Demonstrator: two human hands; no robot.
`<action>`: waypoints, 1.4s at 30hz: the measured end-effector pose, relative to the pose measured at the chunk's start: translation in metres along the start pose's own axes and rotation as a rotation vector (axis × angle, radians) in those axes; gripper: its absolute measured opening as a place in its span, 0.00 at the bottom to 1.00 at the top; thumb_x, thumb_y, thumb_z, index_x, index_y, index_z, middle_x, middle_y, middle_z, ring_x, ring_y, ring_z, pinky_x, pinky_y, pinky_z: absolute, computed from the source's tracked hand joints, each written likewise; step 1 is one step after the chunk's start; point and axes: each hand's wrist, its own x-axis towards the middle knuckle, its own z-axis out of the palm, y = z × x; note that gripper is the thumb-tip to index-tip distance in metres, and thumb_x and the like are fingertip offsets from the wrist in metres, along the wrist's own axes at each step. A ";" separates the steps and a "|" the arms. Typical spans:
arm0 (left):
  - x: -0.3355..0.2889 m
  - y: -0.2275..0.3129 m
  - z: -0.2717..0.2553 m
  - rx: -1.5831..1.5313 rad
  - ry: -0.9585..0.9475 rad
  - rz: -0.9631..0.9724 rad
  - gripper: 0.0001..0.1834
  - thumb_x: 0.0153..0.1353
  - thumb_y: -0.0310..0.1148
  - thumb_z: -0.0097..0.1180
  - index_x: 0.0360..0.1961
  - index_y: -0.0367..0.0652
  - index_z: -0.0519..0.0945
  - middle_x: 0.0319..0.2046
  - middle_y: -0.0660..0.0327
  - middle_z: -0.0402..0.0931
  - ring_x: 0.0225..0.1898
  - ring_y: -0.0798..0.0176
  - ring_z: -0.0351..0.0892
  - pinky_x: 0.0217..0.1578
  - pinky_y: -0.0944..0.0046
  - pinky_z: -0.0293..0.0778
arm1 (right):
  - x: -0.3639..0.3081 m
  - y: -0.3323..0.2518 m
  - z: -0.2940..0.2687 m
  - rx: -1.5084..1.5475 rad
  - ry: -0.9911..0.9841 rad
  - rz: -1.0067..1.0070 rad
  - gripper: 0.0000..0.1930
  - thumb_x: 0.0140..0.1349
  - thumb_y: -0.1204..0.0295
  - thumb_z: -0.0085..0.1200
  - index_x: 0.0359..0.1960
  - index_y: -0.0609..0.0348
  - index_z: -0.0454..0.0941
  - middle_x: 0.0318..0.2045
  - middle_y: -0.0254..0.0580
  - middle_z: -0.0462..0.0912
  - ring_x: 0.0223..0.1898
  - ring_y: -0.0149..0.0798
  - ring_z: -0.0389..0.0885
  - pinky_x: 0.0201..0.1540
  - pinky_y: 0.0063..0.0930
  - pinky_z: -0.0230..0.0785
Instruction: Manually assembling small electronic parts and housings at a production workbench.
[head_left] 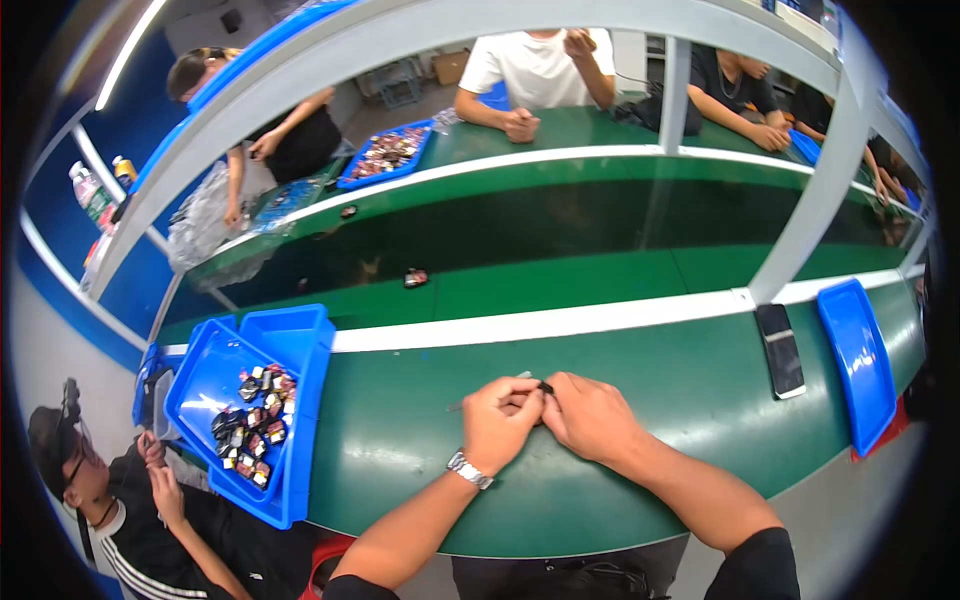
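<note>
Over the green tabletop (400, 450), my left hand (497, 422) and my right hand (597, 418) meet at their fingertips. Between them is a small black part (545, 388), mostly covered by the fingers, so its exact kind does not show. Both hands are closed on it. A thin grey stick-like thing (455, 407) pokes out beside my left hand; whether I hold it or it lies on the table, I cannot tell. To the left, a blue tray (195, 375) carries several small black parts with pinkish and yellow patches (262, 420).
A second blue bin (312, 400) sits under that tray. On the right lie a dark phone (780, 350) and a blue tray (858, 365). Beyond a white rail (480, 332) runs a green belt bearing a few loose parts (415, 278). Metal posts rise there; other people sit around.
</note>
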 end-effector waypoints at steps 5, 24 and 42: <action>-0.001 0.007 0.006 0.214 0.009 0.154 0.07 0.62 0.18 0.62 0.41 0.28 0.84 0.36 0.57 0.85 0.35 0.68 0.86 0.35 0.71 0.84 | -0.002 0.004 0.003 0.045 0.035 0.012 0.10 0.66 0.68 0.54 0.36 0.62 0.71 0.31 0.52 0.82 0.31 0.57 0.83 0.33 0.49 0.77; -0.003 0.002 -0.005 0.392 -0.013 0.422 0.11 0.55 0.20 0.67 0.40 0.35 0.85 0.34 0.56 0.86 0.25 0.66 0.86 0.26 0.70 0.81 | -0.005 0.007 0.007 0.143 0.059 -0.006 0.07 0.57 0.77 0.59 0.36 0.62 0.75 0.24 0.47 0.80 0.20 0.48 0.79 0.23 0.37 0.72; -0.005 0.006 -0.006 0.383 -0.028 0.414 0.09 0.56 0.19 0.66 0.39 0.33 0.85 0.34 0.55 0.86 0.26 0.65 0.87 0.27 0.69 0.82 | -0.006 0.005 0.006 0.186 0.046 0.018 0.08 0.57 0.77 0.60 0.38 0.61 0.76 0.25 0.45 0.82 0.23 0.47 0.82 0.25 0.36 0.75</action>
